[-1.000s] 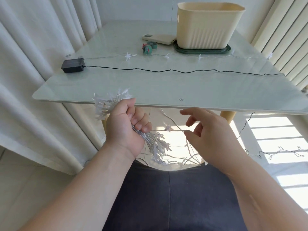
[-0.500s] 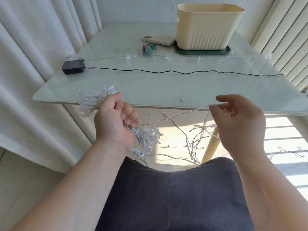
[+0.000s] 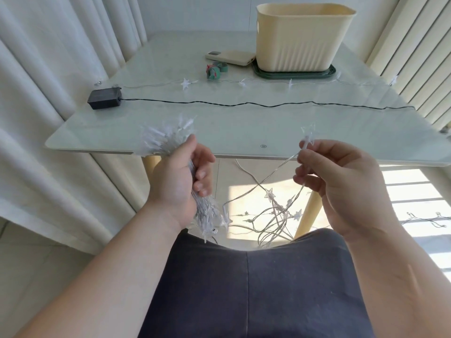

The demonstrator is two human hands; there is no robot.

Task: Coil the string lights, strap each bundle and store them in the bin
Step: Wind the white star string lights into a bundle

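My left hand [image 3: 181, 178] grips a folded bundle of star string lights [image 3: 167, 140], with clear stars fanning out above the fist and more hanging below it. My right hand [image 3: 341, 181] pinches the loose wire just under a star [image 3: 308, 134], in front of the table's near edge. Slack wire with stars [image 3: 273, 211] droops in loops between my hands toward the floor. A cream bin [image 3: 302, 37] stands on a dark green tray [image 3: 292, 73] at the table's far side. Green and red straps [image 3: 214, 69] lie left of the tray.
A black battery box [image 3: 105, 98] sits at the table's left, its black wire [image 3: 244, 103] running across to the right edge. A second star strand [image 3: 240, 81] lies behind it. A cream power bank [image 3: 231, 57] lies beside the bin. Curtains hang on both sides. More wire [image 3: 427, 218] lies on the floor.
My right hand rose and moved right, drawing the wire up with a star at its fingertips. My left hand lifted the bundle to the table's edge, and its fingers have loosened around it.
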